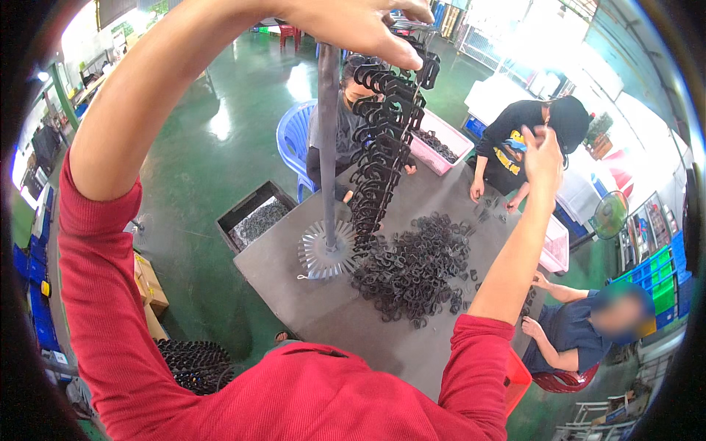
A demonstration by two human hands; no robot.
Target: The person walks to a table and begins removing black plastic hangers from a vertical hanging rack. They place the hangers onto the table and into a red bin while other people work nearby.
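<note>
My left hand [360, 28] is raised at the top edge, thumb and fingers around the upper end of a hanging strand of black plastic clips [386, 140]. Part of that hand is cut off by the picture's edge. The strand runs down beside a grey upright post [328, 147] with a slotted round metal disc [323, 253] near its foot. My right hand [544, 162] is lifted at the right, away from the strand, its fingers loosely bent and apart; nothing shows in it. Below the strand a heap of loose black clips [419, 272] lies on the grey table [294, 294].
Three people sit or stand around the table, one behind the strand and two at the right. A pink crate [448, 143] with black parts is at the far side, a black crate [257, 220] at the left. More black strands [195, 364] lie low left, near cardboard boxes [149, 283].
</note>
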